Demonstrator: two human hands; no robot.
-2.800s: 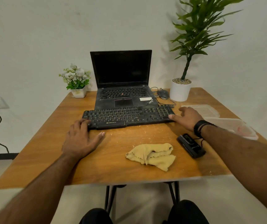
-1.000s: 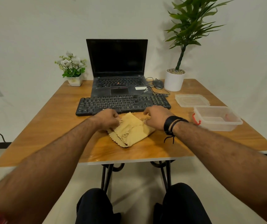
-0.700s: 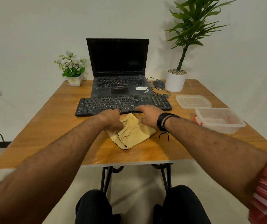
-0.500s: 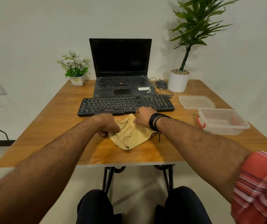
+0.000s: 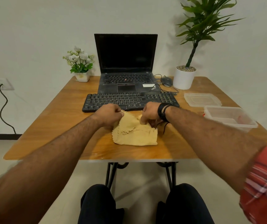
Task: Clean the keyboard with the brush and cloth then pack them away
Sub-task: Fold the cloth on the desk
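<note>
A yellow cloth [image 5: 135,135] lies folded on the wooden table [image 5: 57,126], just in front of the black keyboard [image 5: 129,101]. My left hand [image 5: 110,116] pinches the cloth's far left edge. My right hand [image 5: 150,113] pinches its far right edge, fingers curled down onto the fabric. The near part of the cloth lies flat as a rough rectangle. No brush shows on the table.
An open laptop [image 5: 126,62] stands behind the keyboard, with a mouse [image 5: 166,81] and cables beside it. A clear plastic box [image 5: 229,118] and its lid [image 5: 202,99] sit at the right. A white potted plant [image 5: 184,77] and a small flower pot [image 5: 82,76] stand at the back.
Both hands left the keyboard and took hold of the cloth. It went from a crumpled heap to a flatter folded shape. The black brush that lay at the right is out of sight.
</note>
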